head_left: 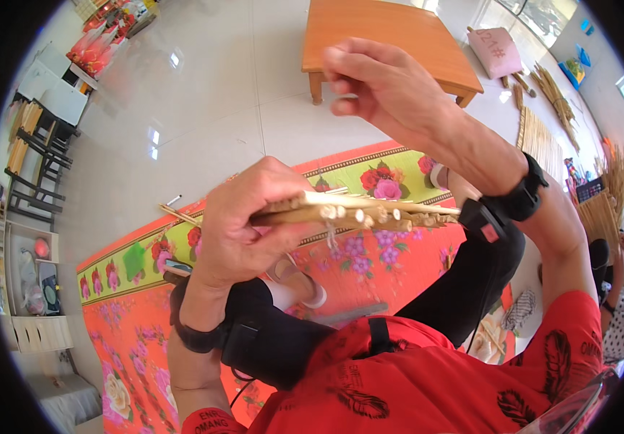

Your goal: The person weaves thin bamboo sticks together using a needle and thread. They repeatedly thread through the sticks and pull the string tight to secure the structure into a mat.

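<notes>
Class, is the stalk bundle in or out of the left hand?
In: the left hand grips the stalk bundle between thumb and fingers.

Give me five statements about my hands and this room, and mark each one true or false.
1. The left hand holds a bundle of straw-coloured stalks. True.
2. The right hand also grips the bundle. False: it is raised away from it.
3. The low wooden table is orange-brown. True.
4. The floor cloth is plain blue. False: it is mostly orange-red, with flowers.
5. A pink sack lies to the right of the table. True.
</notes>
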The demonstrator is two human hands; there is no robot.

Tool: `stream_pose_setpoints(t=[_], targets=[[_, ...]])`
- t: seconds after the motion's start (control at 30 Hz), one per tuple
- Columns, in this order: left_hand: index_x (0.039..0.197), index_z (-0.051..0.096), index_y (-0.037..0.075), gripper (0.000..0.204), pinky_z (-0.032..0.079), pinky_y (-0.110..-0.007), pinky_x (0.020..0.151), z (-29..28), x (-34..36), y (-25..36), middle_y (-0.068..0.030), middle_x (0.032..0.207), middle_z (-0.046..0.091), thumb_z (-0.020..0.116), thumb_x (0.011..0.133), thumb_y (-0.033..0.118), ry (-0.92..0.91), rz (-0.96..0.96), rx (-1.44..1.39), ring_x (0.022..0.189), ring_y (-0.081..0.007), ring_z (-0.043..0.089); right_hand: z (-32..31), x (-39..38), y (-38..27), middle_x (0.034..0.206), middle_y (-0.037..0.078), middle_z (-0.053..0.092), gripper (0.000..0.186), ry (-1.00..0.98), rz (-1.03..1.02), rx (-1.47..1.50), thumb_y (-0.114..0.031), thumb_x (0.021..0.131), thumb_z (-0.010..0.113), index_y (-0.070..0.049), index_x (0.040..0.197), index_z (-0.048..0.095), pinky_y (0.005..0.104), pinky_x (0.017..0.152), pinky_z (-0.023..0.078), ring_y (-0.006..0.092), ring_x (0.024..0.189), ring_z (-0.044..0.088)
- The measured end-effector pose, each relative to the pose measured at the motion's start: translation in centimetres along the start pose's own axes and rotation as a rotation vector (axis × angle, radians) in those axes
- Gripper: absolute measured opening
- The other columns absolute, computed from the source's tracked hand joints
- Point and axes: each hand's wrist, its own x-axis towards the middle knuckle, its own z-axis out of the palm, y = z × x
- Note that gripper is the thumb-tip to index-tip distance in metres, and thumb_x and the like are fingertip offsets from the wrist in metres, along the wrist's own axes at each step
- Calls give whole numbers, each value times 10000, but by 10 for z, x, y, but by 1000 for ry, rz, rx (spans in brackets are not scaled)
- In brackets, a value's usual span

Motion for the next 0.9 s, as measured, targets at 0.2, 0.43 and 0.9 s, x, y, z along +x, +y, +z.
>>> stream_pose_setpoints(t=[0.2, 0.43, 0.9], targets=[[986, 648, 22, 275, 462, -264, 618, 5, -6, -1, -69, 837, 647, 813, 767, 4, 132, 5, -114, 711, -145, 585, 18, -41, 6, 979, 4, 671, 285, -351, 317, 12, -314, 977, 666, -44, 1066, 688, 264, 765, 509, 89, 833, 595], [995, 657, 35, 278, 428, -266, 580, 5, -3, -1, -45, 793, 611, 819, 769, 27, 105, -38, -86, 664, -132, 561, 35, -37, 11, 890, -38, 613, 136, -449, 186, -44, -164, 983, 659, -29, 976, 639, 219, 754, 452, 31, 835, 531], [1005, 629, 16, 274, 520, -331, 696, -2, -9, -6, -94, 897, 646, 808, 802, 60, 84, -25, -85, 781, -197, 639, 11, -8, -1, 954, 4, 658, 282, -179, 96, -152, -317, 1012, 591, -55, 942, 672, 258, 738, 511, 90, 823, 579]])
